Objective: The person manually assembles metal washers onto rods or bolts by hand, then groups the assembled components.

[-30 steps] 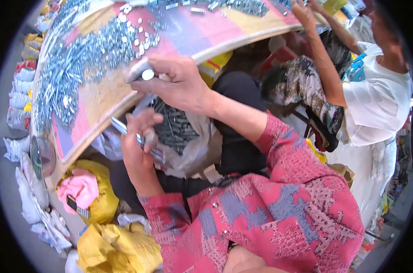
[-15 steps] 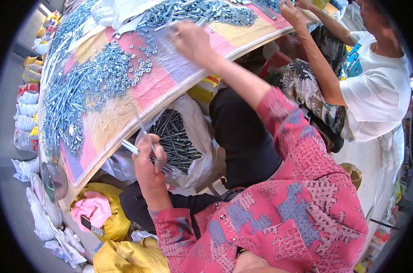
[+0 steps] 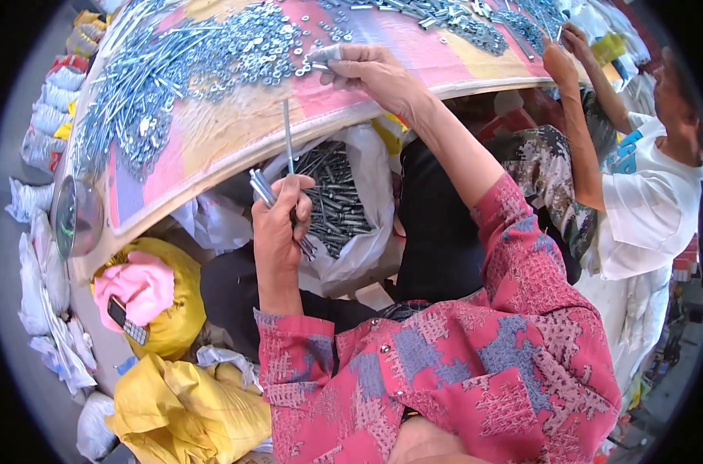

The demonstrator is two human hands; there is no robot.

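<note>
My left hand is closed around a few metal anchor bolts; a long thin threaded rod points up from the fingers, and a shiny sleeve end sticks out beside it. Over the table's near edge, my right hand pinches short silvery metal tubes between thumb and fingers. How many are in that grip is hidden. Below the hands, an open white sack holds many dark assembled bolts. Loose nuts and washers lie on the table just left of my right hand.
Long rods are heaped on the left of the cloth-covered table. More tubes lie at the back. A co-worker sits at right. A yellow sack bears a pink cloth and a phone.
My right hand has drawn back from the tube pile toward the table's near edge, with metal tubes now visible in it. The left hand still grips its bolts. The view has shifted.
</note>
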